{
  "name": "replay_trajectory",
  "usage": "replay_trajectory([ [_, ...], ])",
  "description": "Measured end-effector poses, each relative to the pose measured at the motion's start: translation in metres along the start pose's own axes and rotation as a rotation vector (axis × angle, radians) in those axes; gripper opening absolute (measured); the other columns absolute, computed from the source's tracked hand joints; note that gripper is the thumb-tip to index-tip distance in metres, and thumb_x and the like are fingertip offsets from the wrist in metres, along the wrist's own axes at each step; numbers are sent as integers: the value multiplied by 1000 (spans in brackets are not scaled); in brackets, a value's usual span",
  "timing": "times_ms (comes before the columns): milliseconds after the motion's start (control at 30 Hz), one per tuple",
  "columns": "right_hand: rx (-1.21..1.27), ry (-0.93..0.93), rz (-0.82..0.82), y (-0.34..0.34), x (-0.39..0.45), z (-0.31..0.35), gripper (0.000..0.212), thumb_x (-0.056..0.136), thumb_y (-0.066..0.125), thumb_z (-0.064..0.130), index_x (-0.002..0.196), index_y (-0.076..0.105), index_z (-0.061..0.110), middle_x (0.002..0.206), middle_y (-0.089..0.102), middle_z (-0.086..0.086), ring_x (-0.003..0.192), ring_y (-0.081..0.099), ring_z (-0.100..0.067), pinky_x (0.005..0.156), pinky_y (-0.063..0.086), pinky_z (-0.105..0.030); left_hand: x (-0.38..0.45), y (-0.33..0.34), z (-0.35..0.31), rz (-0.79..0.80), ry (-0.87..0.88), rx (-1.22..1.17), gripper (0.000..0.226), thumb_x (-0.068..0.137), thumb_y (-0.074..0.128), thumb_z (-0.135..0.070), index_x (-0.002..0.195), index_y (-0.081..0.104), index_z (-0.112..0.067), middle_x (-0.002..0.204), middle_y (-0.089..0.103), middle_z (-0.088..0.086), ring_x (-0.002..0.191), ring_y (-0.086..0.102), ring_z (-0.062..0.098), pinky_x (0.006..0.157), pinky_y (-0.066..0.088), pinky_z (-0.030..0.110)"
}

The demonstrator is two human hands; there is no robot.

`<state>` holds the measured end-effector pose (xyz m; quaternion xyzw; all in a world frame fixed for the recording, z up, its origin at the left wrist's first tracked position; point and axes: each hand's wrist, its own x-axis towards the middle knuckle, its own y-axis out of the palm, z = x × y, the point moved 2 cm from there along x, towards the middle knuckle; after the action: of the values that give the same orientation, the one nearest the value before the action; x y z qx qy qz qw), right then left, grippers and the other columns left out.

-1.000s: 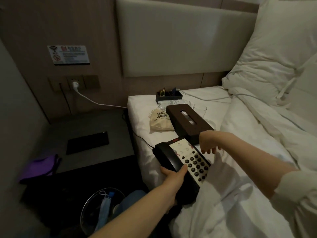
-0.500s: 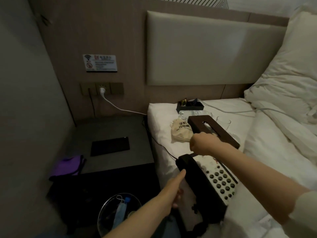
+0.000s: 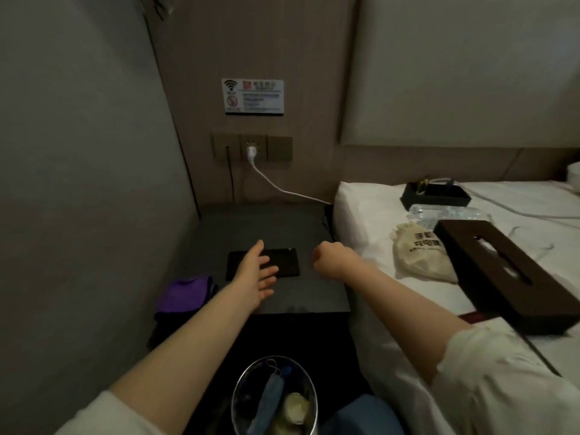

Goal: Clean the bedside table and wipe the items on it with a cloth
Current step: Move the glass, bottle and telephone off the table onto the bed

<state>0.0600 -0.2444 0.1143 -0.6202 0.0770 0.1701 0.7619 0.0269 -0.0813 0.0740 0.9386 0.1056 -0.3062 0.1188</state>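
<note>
The dark bedside table stands between the wall and the bed. A flat black pad lies on its middle. My left hand hovers over the pad's left part with fingers spread and straight, holding nothing. My right hand hangs over the table's right edge with fingers curled into a loose fist, nothing seen in it. A purple cloth lies bunched at the table's front left corner. On the bed sit a brown tissue box, a beige pouch, a plastic bottle and a black tray.
A white cable runs from the wall socket across to the bed. A wire bin with a mask and rubbish stands below the table front. The grey wall closes the table's left side.
Both hands have left the black telephone on the bed and swung left over the bedside table. The view turned left; the telephone is out of sight.
</note>
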Motion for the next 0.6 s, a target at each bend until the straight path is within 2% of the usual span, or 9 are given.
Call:
replay_trajectory([
  [67, 97, 11, 23, 8, 25, 6, 32, 90, 49, 15, 120, 59, 8, 112, 61, -16, 97, 61, -33, 73, 47, -34, 19, -19, -14, -35, 15, 25, 58, 92, 43, -58, 132, 52, -16, 114, 60, 7, 104, 53, 24, 90, 37, 38],
  [167, 298, 73, 40, 25, 58, 10, 28, 90, 46, 10, 113, 59, 5, 104, 62, -17, 91, 62, -33, 72, 53, -38, 46, -45, -24, -118, 34, 70, 59, 94, 44, -55, 136, 48, -13, 130, 56, 10, 121, 49, 27, 97, 37, 41],
  [233, 429, 118, 62, 39, 78, 10, 30, 92, 44, 10, 119, 57, 2, 104, 60, -17, 93, 60, -31, 72, 52, -38, 66, -60, -27, -178, 59, 102, 60, 94, 46, -52, 139, 47, -11, 131, 54, 10, 117, 50, 26, 96, 38, 41],
  [333, 646, 199, 101, 61, 100, 9, 37, 95, 46, 10, 129, 50, -1, 107, 52, -14, 93, 52, -24, 67, 44, -30, 94, -75, -26, -221, 80, 146, 59, 95, 49, -48, 141, 42, -12, 124, 53, 6, 93, 52, 20, 81, 36, 31],
  [367, 737, 230, 112, 67, 105, 9, 37, 95, 47, 10, 131, 49, 0, 107, 51, -13, 91, 51, -22, 62, 42, -28, 102, -79, -24, -229, 75, 158, 59, 96, 49, -46, 143, 39, -12, 130, 52, 7, 97, 52, 21, 80, 34, 30],
  [433, 892, 297, 124, 77, 116, 9, 40, 96, 49, 13, 134, 46, 1, 104, 50, -12, 80, 49, -20, 54, 37, -27, 117, -85, -21, -249, 49, 174, 61, 97, 49, -44, 146, 34, -11, 140, 46, 11, 118, 48, 27, 82, 33, 29],
  [500, 1000, 363, 143, 85, 127, 9, 43, 97, 49, 16, 137, 42, 4, 93, 48, -9, 75, 46, -19, 57, 38, -29, 128, -88, -17, -267, 13, 161, 61, 97, 49, -40, 147, 31, -11, 141, 45, 13, 124, 45, 29, 81, 35, 30],
  [533, 1049, 385, 149, 89, 132, 10, 44, 97, 49, 18, 138, 41, 5, 94, 49, -8, 78, 48, -20, 64, 41, -31, 132, -89, -15, -280, -3, 152, 60, 97, 49, -39, 147, 31, -11, 141, 45, 14, 124, 45, 30, 82, 36, 31],
  [600, 1117, 420, 136, 96, 141, 9, 47, 97, 50, 19, 141, 37, 6, 112, 50, -12, 95, 51, -26, 77, 41, -36, 142, -91, -10, -314, -11, 140, 56, 97, 49, -36, 145, 34, -11, 139, 46, 15, 124, 45, 30, 89, 38, 34],
])
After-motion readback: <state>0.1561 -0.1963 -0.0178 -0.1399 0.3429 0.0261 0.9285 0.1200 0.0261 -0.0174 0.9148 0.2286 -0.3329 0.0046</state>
